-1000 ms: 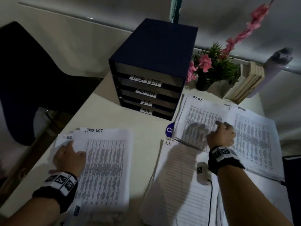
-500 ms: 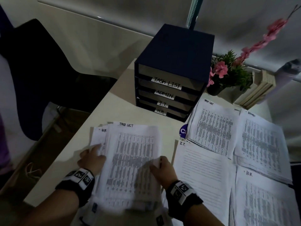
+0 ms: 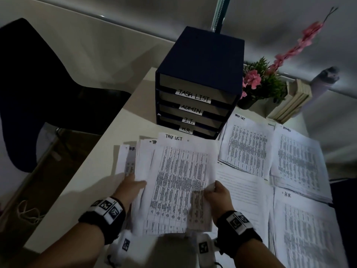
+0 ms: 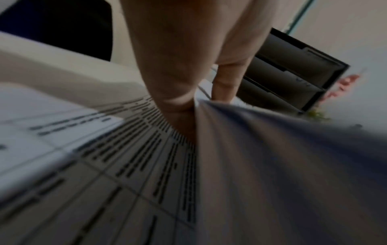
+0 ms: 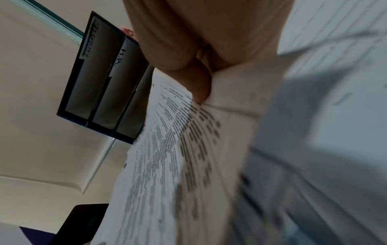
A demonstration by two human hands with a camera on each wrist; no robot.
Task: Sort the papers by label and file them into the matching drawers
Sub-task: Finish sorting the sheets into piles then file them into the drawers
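A dark blue drawer unit point(image 3: 199, 60) stands at the desk's back, its drawers labelled TASK LIST, ADMIN, I.T. and H.R. In front of it lies a fanned unsorted pile point(image 3: 131, 161). Its top sheet point(image 3: 179, 180), headed TASK LIST, is raised off the pile. My right hand point(image 3: 214, 190) pinches that sheet's right edge, and the pinch point(image 5: 201, 86) shows in the right wrist view. My left hand point(image 3: 131, 186) presses flat on the pile at the sheet's left edge point(image 4: 176, 102). Four sorted piles lie to the right: TASK LIST point(image 3: 247, 149), ADMIN point(image 3: 297, 163), I.T. point(image 3: 243, 194), H.R. point(image 3: 303, 229).
A potted plant with pink flowers point(image 3: 258, 84), a row of books point(image 3: 291, 101) and a grey bottle point(image 3: 324, 80) stand behind the sorted piles. A black chair point(image 3: 48, 84) sits left of the desk. The desk's left edge point(image 3: 92, 157) runs close to the unsorted pile.
My right hand left the TASK LIST pile on the right, came back to the unsorted pile and took its top sheet by the right edge. The left hand stayed on the pile.
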